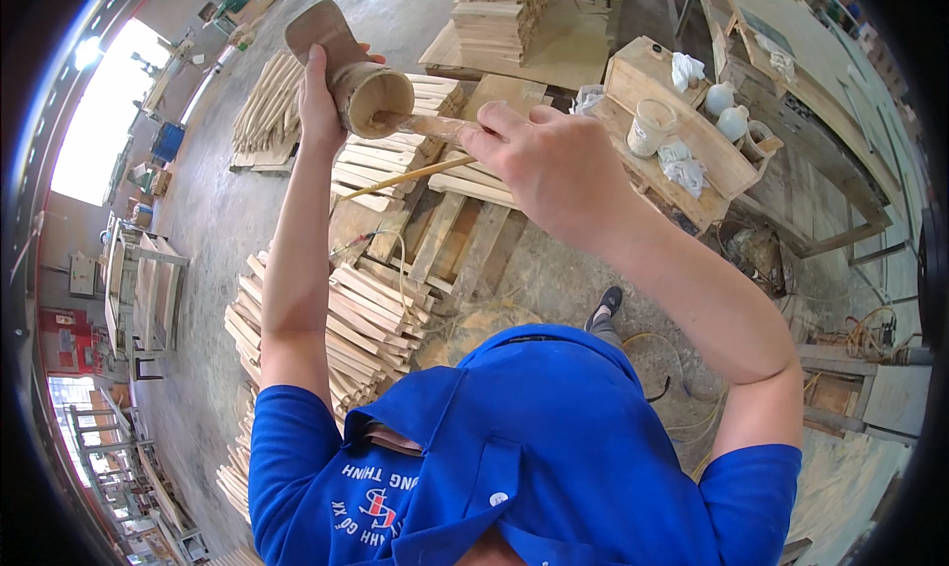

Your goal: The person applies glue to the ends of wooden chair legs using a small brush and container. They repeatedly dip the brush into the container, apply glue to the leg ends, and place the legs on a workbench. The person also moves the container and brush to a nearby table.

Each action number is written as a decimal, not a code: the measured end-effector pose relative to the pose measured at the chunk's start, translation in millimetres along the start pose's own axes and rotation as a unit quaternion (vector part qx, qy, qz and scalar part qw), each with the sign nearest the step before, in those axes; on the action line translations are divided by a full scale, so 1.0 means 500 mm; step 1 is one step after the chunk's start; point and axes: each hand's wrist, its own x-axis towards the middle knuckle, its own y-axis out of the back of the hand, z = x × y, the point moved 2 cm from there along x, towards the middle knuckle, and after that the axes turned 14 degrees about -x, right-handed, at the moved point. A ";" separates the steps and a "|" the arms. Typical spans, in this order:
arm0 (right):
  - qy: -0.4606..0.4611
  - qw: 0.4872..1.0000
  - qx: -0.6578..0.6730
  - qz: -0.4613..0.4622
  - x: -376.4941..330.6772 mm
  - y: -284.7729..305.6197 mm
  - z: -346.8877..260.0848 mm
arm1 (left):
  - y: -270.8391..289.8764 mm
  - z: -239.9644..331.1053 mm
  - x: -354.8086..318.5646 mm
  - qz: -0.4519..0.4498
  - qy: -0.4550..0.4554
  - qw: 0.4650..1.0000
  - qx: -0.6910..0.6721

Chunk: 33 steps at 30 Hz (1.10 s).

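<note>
Head view showed both hands raised over a pallet of wooden slats (371, 319). Left hand (318, 96) was wrapped tight around a curved wooden piece (351, 67) with a round end face toward the camera. Right hand (549, 166) was closed on a thin wooden stick (425, 124), its tip touching that round end (contact point partly hidden by fingers). Hands sat near each other, not touching. A wooden crate (682, 121) with a jar (650, 126), rags and white jugs stood to the right on the floor.
</note>
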 end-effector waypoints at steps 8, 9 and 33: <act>-0.032 0.999 -0.004 0.041 0.022 0.019 0.015 | 0.008 0.005 0.006 -0.008 -0.022 0.999 0.025; -0.030 0.999 -0.005 0.033 0.018 0.017 0.012 | 0.007 0.004 0.005 -0.002 -0.027 0.999 0.035; -0.040 0.999 -0.011 0.025 -0.003 0.004 0.017 | -0.019 0.012 -0.002 0.011 -0.026 0.999 0.027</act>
